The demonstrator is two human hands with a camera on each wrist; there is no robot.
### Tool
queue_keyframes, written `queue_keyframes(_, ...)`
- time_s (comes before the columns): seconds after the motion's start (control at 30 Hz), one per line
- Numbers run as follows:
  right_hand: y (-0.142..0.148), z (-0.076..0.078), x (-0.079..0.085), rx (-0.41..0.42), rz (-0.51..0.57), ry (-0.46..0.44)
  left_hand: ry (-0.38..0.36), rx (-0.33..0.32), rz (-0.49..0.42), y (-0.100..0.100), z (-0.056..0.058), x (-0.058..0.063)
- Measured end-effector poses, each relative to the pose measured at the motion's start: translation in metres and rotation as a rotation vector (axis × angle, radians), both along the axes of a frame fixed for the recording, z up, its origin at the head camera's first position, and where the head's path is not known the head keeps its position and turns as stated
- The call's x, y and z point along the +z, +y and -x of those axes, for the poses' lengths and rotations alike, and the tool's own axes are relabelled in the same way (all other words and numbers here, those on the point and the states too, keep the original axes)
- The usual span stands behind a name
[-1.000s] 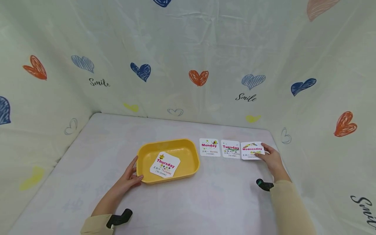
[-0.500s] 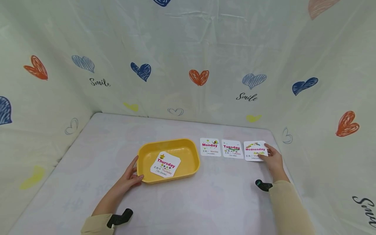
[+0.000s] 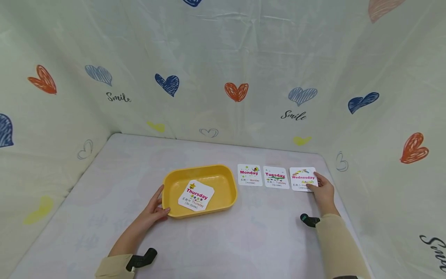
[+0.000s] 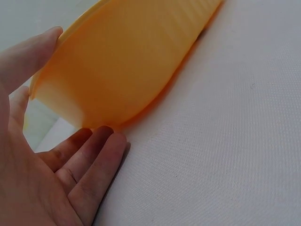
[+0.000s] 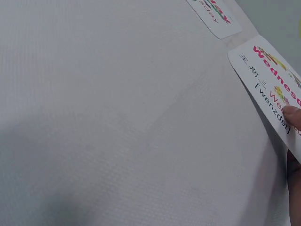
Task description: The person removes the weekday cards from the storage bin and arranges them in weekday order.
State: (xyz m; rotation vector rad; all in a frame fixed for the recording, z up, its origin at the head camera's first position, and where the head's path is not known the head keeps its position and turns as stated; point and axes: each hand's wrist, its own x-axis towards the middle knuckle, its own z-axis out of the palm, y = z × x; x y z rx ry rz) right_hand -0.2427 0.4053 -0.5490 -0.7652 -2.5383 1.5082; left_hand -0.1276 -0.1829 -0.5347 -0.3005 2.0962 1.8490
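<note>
Right grip (image 3: 323,193) is pinched on the Wednesday card (image 3: 300,178), thumb over its lower right face; left grip (image 3: 153,209) is clamped round the left end of the yellow tray (image 3: 223,190).

Count from my feeds: four cards, one tray. Monday card (image 3: 249,175), Tuesday card (image 3: 276,178) and Wednesday card form a row, narrow gaps between; Thursday card (image 3: 196,195) lies tilted in the tray.

Pose: both forearms reach in from the near side. I note a shadow under the Wednesday card's near edge; whether it lies fully flat, I cannot tell.

Edges: Monday sits just right of the tray; right grip is near the table's (image 3: 258,232) right edge. I see the widest open stretch between the forearms.
</note>
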Motion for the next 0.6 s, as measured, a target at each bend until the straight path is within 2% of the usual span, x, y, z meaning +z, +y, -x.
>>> queue_keyframes(0.23, 0.0013, 0.0027, -0.0041, -0.009, 0.004, -0.004, -0.013, -0.002, 0.003, 0.0012, 0.0001, -0.0005)
queue_keyframes(0.6, 0.0029, 0.0064, -0.0105, -0.007, -0.054, -0.038, -0.001, -0.019, -0.002, -0.0004, 0.0017, 0.0020)
